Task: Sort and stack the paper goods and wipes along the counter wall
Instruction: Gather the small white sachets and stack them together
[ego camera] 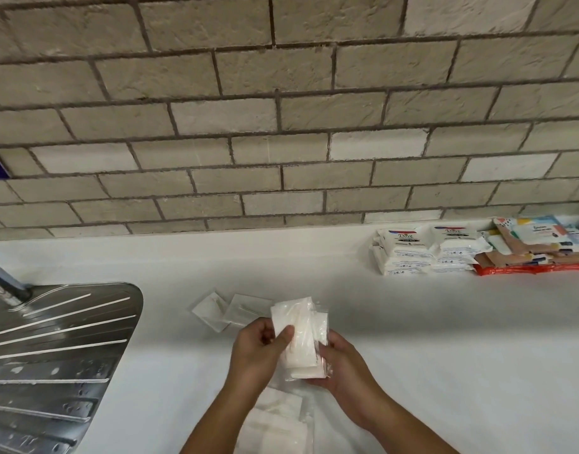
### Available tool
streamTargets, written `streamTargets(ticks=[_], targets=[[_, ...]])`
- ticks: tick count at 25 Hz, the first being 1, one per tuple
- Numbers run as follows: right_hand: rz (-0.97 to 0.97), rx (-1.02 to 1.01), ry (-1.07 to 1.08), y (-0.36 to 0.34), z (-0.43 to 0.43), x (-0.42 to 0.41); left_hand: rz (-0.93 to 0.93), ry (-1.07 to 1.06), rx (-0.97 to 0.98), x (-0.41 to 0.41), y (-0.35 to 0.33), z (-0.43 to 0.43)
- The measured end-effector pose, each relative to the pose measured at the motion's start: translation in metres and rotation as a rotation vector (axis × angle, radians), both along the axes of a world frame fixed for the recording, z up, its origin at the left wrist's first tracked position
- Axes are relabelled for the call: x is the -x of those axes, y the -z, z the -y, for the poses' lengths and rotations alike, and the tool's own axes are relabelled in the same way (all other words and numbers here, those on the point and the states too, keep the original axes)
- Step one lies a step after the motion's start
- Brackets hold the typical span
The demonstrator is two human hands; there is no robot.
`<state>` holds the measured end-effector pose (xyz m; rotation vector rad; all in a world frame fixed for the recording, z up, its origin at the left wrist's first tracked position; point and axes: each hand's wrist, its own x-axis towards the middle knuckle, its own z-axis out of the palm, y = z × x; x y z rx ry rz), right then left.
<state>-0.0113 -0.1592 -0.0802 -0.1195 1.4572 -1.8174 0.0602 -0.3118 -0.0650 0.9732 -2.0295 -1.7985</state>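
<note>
Both hands hold a small bundle of white napkin packets (299, 335) in clear wrap above the white counter (445, 339). My left hand (260, 350) grips its left side with the thumb across the front. My right hand (342, 365) cups it from below and the right. Two more flat white packets (235, 311) lie on the counter just behind the bundle. Further white packets (278, 421) lie beneath my forearms near the front edge. Against the wall at the right stand stacks of white wipe packs (425, 253) and colourful wipe packs (540, 244).
A steel sink drainboard (52, 355) with ribs fills the left side, with a tap base (6, 286) at its back. A brick-pattern wall (281, 126) runs behind the counter. An orange-edged pack (530, 268) lies at the bottom of the colourful stack.
</note>
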Motion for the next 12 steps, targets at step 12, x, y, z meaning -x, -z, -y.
streamTargets(ticks=[12], targets=[[-0.168,-0.209,-0.029,-0.003,-0.004,0.014,0.002,0.023,-0.099,0.035,0.009,-0.039]])
